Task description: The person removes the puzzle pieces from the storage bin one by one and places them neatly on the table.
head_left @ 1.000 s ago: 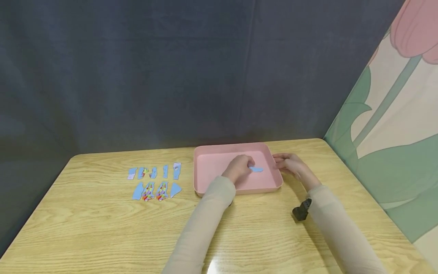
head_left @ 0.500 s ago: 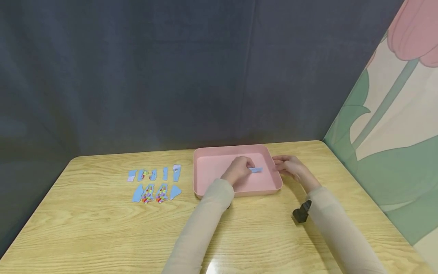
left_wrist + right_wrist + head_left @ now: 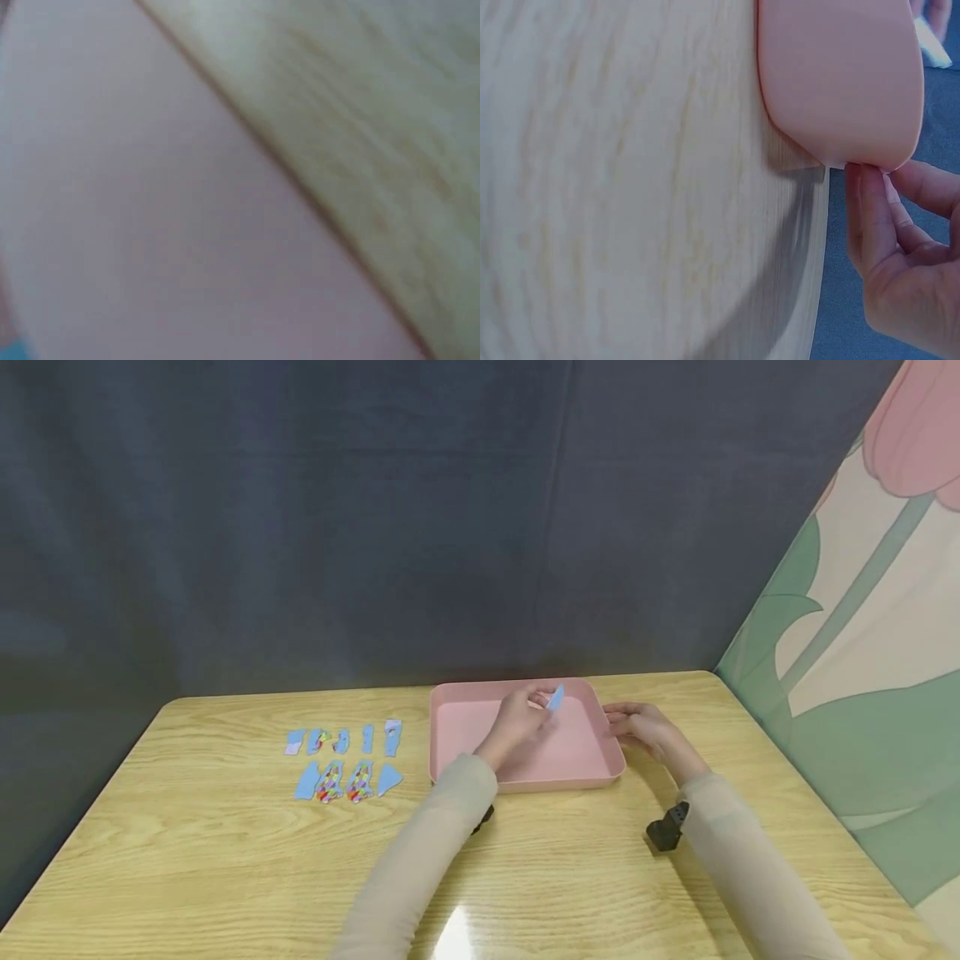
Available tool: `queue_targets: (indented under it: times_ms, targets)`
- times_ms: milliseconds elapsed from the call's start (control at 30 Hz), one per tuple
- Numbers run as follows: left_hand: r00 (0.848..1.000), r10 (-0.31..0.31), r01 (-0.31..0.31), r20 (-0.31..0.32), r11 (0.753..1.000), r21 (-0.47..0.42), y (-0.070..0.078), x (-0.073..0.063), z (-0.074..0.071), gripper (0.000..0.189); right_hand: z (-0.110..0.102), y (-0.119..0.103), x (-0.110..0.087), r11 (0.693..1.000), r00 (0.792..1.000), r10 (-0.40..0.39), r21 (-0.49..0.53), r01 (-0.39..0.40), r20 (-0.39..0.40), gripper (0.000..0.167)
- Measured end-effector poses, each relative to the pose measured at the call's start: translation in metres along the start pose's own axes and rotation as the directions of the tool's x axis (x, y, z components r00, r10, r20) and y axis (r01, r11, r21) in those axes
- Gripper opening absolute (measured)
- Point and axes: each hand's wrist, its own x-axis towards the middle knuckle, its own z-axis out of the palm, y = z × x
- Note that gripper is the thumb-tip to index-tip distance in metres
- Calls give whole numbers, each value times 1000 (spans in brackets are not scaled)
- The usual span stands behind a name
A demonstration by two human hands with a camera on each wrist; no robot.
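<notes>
Above the pink tray [image 3: 536, 786], my left hand [image 3: 516, 717] pinches a flat blue puzzle piece [image 3: 556, 697], which is tilted up off the tray floor. Blurred pink tray surface [image 3: 165, 187] fills much of the left wrist view, with a bit of blue at the bottom left corner. My right hand [image 3: 647, 728] is at the tray's right side. In the right wrist view its fingertips touch the outside of the tray wall [image 3: 840, 82], fingers fairly straight. Whether any digit goes over the rim I cannot tell.
Left of the tray, two rows of flat pieces lie on the wooden table [image 3: 225, 860], some plain blue [image 3: 389, 779], others with a multicoloured pattern [image 3: 360, 782]. A dark curtain [image 3: 360, 527] hangs behind the table. A flower-patterned surface [image 3: 885, 693] stands to the right.
My left hand has lifted the blue puzzle piece from the tray floor and turned it more upright. The right hand stays at the tray's right side.
</notes>
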Motion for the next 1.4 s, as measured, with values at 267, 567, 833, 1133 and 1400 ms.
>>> queue_targets:
  times_ms: [267, 567, 833, 1133, 1400]
  targets:
    - [1000, -7, 7, 1, 990, -138, 17, -16, -15, 41, 0, 0, -1, 1000, 1000, -1, -11, 1, -1, 59]
    - [999, -46, 44, -5, 971, -236, 16, -41, -48, 40, 1, -2, -3, 1000, 1000, 0, -21, 0, -6, 59]
    - [997, -69, 63, -20, 976, -210, -2, -68, -85, 56, 3, -3, -2, 1000, 1000, -2, -20, 2, -3, 57]
    - [997, -73, 75, 13, 984, -162, -18, -95, -126, 65, 2, -2, -1, 1000, 1000, -4, -15, 4, 3, 57]
    - [994, -103, 106, 41, 991, -82, -32, -113, -157, 63, 0, -1, -3, 1000, 1000, -1, -13, 1, -4, 57]
